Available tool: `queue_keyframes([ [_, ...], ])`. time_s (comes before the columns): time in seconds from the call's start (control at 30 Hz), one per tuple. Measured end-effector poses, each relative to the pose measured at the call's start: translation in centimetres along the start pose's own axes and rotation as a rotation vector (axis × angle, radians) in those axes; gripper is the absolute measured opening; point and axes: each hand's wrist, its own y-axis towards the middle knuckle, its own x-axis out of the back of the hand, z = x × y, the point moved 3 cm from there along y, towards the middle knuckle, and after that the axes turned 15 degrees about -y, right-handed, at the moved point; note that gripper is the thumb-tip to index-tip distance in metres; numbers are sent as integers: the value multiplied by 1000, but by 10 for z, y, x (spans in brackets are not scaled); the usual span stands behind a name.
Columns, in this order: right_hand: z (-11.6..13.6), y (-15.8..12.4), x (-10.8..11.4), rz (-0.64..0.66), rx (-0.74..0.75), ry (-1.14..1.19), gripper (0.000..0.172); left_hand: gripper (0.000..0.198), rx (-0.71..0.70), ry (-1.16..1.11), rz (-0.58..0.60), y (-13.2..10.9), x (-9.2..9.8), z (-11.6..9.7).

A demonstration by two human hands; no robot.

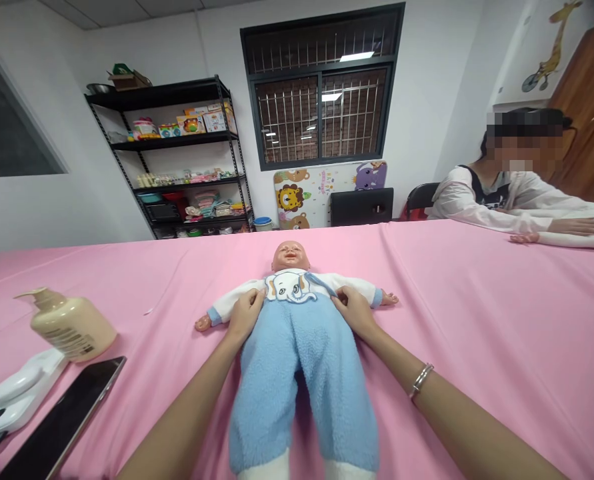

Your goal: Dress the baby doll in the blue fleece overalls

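Note:
A baby doll [291,256] lies on its back on the pink cloth, head away from me and arms spread out. It wears a white top with an elephant face [291,288] on the chest and light blue fleece trousers [301,347]. My left hand [247,313] is closed at the trousers' upper edge on the left side, fingertips pinching the fabric. On the opposite side my right hand [355,310] pinches the upper edge too, beside a blue strip running across the chest. The folds inside both grips are hidden.
To the left are a pump bottle [74,328], a dark phone [59,427] and a white device [19,393] with a cable. At the far right a person [497,190] rests their arms on the pink-covered table [477,320]. A black shelf [177,137] stands behind.

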Motion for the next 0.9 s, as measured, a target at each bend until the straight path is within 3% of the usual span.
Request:
queue_keyframes([
  [0.2, 0, -2, -5, 79, 36, -165, 14, 46, 5, -47, 21, 0, -1, 3],
  [0.9, 3, -4, -5, 102, 86, -171, 19, 45, 30, -66, 29, -1, -1, 2],
])
